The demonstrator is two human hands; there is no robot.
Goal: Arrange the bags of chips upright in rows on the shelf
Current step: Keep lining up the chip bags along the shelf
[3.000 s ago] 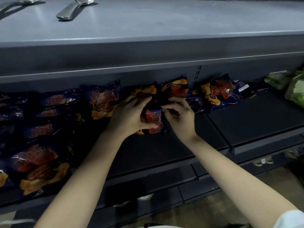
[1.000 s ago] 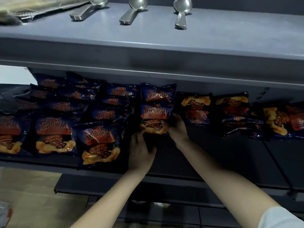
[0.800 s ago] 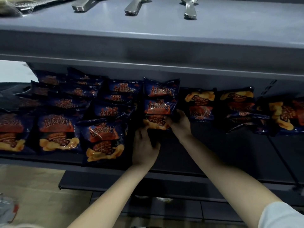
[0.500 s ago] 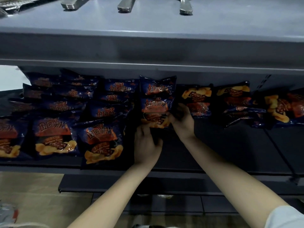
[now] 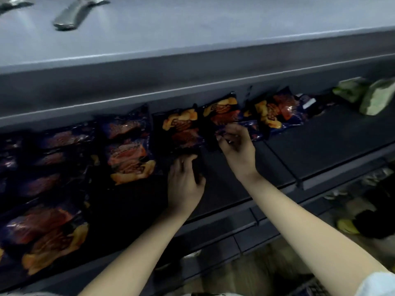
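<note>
Pinching the near edge of a dark blue chip bag (image 5: 251,130) in the head view, your right hand (image 5: 238,149) has fingers and thumb curled onto the foil. That bag lies low at the back of the shelf (image 5: 331,135), below an upright bag (image 5: 222,113) just beyond your fingertips. Right of the pinch, a tilted bag (image 5: 275,113) leans at the back. Left of it stands another bag (image 5: 181,127), then the filled rows (image 5: 126,150), blurred. Your left hand (image 5: 186,182) sits near the pinch, left and closer to you, fingers loosely curled, nothing visibly gripped. Well right: green packs (image 5: 367,95). Above the grip: upper shelf (image 5: 192,28), spoon handle (image 5: 70,17).
</note>
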